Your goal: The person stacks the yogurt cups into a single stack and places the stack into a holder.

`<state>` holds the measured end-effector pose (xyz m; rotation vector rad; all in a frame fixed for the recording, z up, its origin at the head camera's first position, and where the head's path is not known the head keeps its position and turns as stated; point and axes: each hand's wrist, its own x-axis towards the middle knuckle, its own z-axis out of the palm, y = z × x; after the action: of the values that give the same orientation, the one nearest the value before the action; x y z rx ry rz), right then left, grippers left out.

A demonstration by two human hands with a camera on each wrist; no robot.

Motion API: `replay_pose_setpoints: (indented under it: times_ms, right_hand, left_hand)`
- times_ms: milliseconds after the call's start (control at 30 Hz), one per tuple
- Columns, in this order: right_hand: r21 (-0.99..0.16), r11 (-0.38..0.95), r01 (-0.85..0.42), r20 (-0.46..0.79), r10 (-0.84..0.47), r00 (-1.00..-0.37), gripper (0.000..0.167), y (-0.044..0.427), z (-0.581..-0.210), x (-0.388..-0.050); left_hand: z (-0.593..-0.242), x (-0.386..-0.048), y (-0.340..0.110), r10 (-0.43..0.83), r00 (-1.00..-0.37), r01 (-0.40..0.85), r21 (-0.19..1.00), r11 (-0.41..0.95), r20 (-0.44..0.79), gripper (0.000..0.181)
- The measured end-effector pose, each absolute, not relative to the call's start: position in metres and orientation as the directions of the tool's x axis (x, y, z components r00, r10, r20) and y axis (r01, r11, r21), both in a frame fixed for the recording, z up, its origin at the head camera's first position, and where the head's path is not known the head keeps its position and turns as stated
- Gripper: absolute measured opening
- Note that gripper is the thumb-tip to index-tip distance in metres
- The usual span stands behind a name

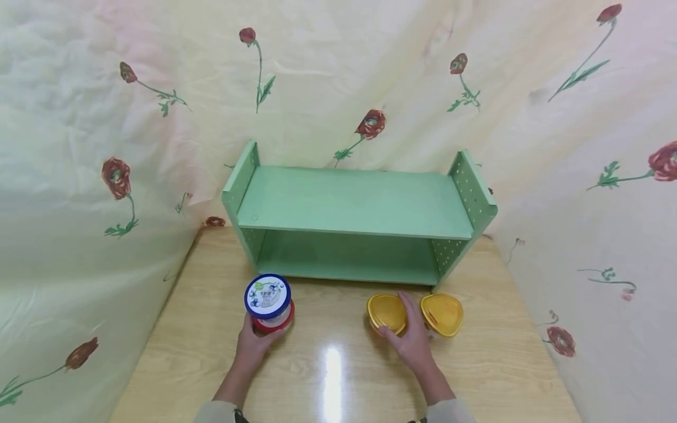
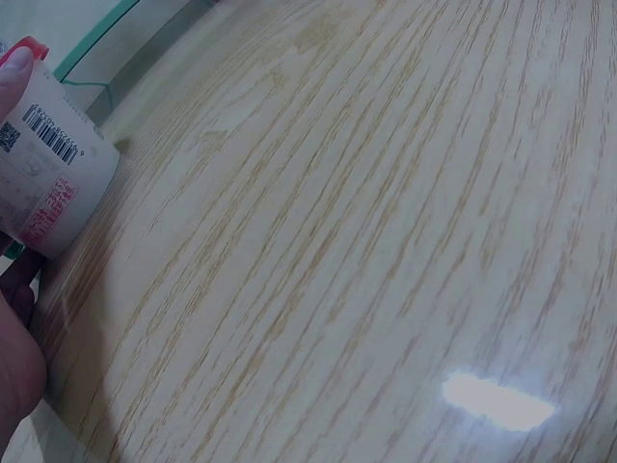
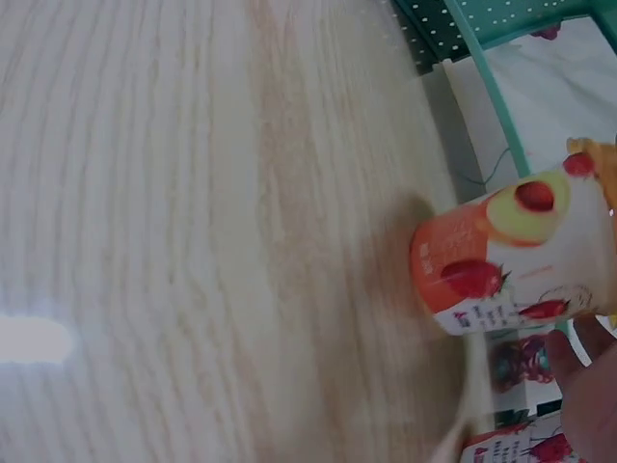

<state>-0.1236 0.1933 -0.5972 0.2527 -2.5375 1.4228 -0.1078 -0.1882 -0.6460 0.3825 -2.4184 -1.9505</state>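
Nearest: gray sleeve cuffs on both forearms, left cuff (image 1: 215,412) and right cuff (image 1: 449,411), at the bottom edge of the head view. Left hand (image 1: 254,345) is part-closed, thumb and fingers wrapped round the red-lidded tub (image 2: 60,178) near its rim; left wrist view shows the thumb on the red lid, plus barcode and red print on the white side. Blue-lidded tub (image 1: 268,296) looks stacked on it, upright, blueberry art on its lid. Right hand (image 1: 412,339) is part-closed too, thumb on the near side and fingers on the right side of the left gold-lidded cup (image 1: 386,311); fruit print on that cup shows in the right wrist view. Can't tell if its base touches down. Right gold-lidded cup (image 1: 443,314) is just beside it, to the right of the hand. All of this is over the wood-grain surface (image 1: 304,376), light glare (image 1: 332,385) between the forearms. Just beyond: mint-green two-tier shelf (image 1: 351,202), perforated side panels, tubs near its left end, cups near its right. Farthest: pale cloth backdrop (image 1: 317,76) with red flowers.
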Motion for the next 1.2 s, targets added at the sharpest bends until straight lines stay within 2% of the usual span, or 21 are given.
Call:
replay_pose_setpoints:
  times_ms: [300, 833, 1200]
  right_hand:
    - [-0.879, 0.457, -0.132, 0.152, 0.007, -0.988, 0.113, 0.1938, -0.6043, -0.1242]
    - [-0.936, 0.349, 0.036, -0.028, 0.03, -0.999, 0.107, 0.1914, -0.5985, -0.1204]
    - [-0.931, 0.366, 0.01, 0.016, 0.067, -0.998, 0.107, 0.1892, -0.6073, -0.1222]
  left_hand:
    - [-0.6463, -0.1096, -0.1894, -0.189, -0.971, -0.186, 0.961, 0.203, -0.147, 0.117]
    - [-0.6441, -0.1055, -0.1878, -0.187, -0.971, -0.189, 0.959, 0.211, -0.15, 0.115]
    - [-0.6466, -0.1054, -0.1896, -0.186, -0.972, -0.182, 0.962, 0.203, -0.145, 0.116]
